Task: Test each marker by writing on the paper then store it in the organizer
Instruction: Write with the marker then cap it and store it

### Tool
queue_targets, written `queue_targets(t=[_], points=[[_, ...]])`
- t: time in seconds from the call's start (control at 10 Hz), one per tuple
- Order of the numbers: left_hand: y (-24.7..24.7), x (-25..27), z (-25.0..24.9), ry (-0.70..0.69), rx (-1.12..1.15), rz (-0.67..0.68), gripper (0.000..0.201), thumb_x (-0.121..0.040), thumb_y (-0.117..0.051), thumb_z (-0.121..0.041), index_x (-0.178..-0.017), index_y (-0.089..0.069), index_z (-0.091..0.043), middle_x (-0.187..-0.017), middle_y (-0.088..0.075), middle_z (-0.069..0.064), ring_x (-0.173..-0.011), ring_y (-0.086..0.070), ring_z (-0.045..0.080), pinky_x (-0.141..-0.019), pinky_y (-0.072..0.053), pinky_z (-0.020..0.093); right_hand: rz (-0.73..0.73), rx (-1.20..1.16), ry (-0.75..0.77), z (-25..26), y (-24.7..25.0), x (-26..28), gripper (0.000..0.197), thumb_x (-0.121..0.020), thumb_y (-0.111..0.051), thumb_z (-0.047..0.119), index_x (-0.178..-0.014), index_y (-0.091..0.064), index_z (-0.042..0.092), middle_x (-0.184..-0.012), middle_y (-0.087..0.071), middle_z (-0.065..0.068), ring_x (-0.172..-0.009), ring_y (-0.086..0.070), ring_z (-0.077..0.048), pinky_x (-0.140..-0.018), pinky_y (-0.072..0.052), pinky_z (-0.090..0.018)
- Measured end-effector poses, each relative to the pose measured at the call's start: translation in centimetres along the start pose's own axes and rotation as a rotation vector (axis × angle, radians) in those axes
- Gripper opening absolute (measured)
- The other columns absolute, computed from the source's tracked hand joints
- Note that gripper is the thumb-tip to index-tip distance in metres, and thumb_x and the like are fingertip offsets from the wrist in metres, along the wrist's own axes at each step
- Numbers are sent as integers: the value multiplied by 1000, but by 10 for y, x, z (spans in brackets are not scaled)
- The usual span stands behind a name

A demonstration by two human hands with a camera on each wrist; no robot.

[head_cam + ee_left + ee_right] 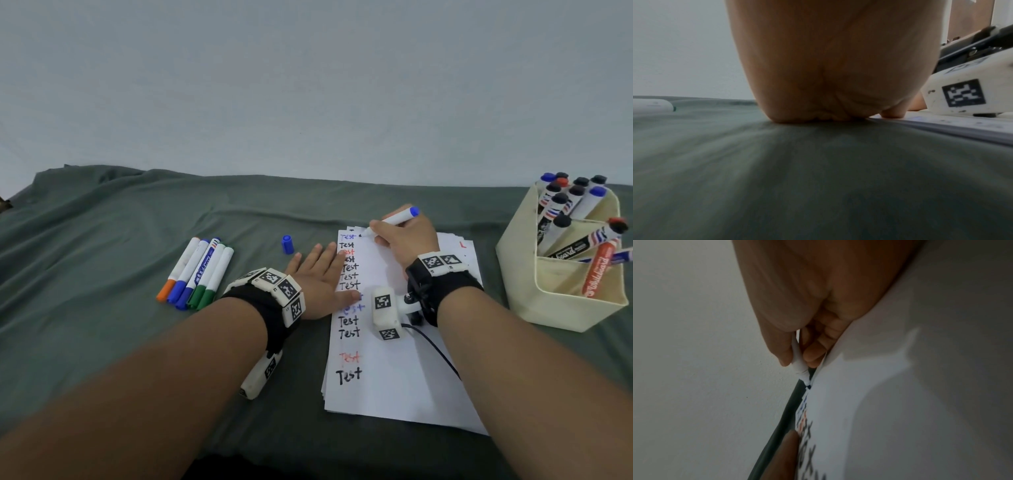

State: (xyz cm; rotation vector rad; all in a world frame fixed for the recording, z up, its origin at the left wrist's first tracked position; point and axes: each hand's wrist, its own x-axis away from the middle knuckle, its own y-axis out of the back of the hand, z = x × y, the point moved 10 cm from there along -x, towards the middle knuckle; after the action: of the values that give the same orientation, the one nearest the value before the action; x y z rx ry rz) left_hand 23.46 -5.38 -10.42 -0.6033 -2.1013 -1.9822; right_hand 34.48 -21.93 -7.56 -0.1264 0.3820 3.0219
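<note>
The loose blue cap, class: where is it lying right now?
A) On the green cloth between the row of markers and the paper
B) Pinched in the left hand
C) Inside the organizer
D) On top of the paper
A: the blue cap stands on the green cloth, between the row of markers and the paper, beyond the flat left hand.

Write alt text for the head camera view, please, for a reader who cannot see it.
A right hand writes with a blue marker at the top of a paper listing "Test", while the left hand lies flat on its edge. Its blue cap and five markers lie left; a cream organizer holds markers at right.
</note>
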Motion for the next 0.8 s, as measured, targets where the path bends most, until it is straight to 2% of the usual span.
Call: queue_targets(t=[0.1, 0.2, 0.3, 0.4, 0.5, 0.6, 0.7, 0.8], points=[[0, 0, 0, 1, -3, 3, 85, -95, -23, -69, -154, 17, -24, -161, 26, -5, -148, 22, 15, -120, 11, 44, 16, 0, -13, 0, -2, 1, 18, -76, -76, 23, -73, -58, 20, -58, -68, 7, -61, -67, -15, -69, -56, -37], [0, 0, 1, 3, -4, 4, 85, -95, -23, -69, -154, 18, -24, -161, 26, -6, -148, 22, 15, -120, 11, 45, 10, -11, -21, -1, -1, 0, 18, -78, -77, 23, -71, -60, 20, -59, -69, 6, -62, -68, -15, -71, -57, -37], [-1, 0, 1, 4, -5, 6, 85, -95, -23, -69, -154, 18, -24, -161, 26, -6, -148, 22, 15, -120, 11, 44, 11, -33, -7, -1, 0, 0, 18, -79, -81, 23, -76, -64, 18, -64, -71, 4, -63, -69, -12, -67, -56, -31], [0, 0, 1, 4, -8, 10, 85, -95, -23, -70, -154, 18, -24, -161, 26, -6, -148, 23, 15, -120, 11, 44, -1, -13, 7, -1, 0, -1, 18, -79, -79, 21, -75, -62, 19, -62, -70, 6, -61, -67, -11, -63, -51, -27], [0, 1, 0, 4, -12, 15, 85, -95, -23, -69, -154, 18, -24, -161, 26, -6, -148, 22, 15, -120, 11, 45, -32, -11, 0, -3, 4, -2, 17, -80, -78, 22, -75, -61, 20, -60, -69, 7, -62, -67, -12, -65, -51, -29], [1, 2, 0, 6, -10, 18, 85, -95, -23, -69, -154, 18, -24, -161, 26, -6, -148, 23, 15, -121, 10, 45, -1, 16, 1, -3, 2, -2, 16, -80, -77, 23, -76, -62, 19, -61, -70, 6, -66, -69, -16, -67, -54, -31], [0, 2, 0, 6, -10, 20, 85, -95, -22, -69, -154, 19, -24, -161, 26, -6, -148, 23, 15, -121, 10, 45, -18, 18, -5, -4, 3, -2, 14, -81, -76, 22, -80, -64, 14, -61, -70, 7, -64, -68, -12, -66, -53, -30], [0, 1, 0, 9, -4, 13, 85, -95, -22, -69, -154, 18, -25, -161, 26, -6, -148, 23, 15, -121, 10, 46, -44, 18, -14, -7, 6, -2, 17, -82, -77, 24, -86, -66, 11, -62, -70, 7, -55, -64, -1, -61, -47, -24]])
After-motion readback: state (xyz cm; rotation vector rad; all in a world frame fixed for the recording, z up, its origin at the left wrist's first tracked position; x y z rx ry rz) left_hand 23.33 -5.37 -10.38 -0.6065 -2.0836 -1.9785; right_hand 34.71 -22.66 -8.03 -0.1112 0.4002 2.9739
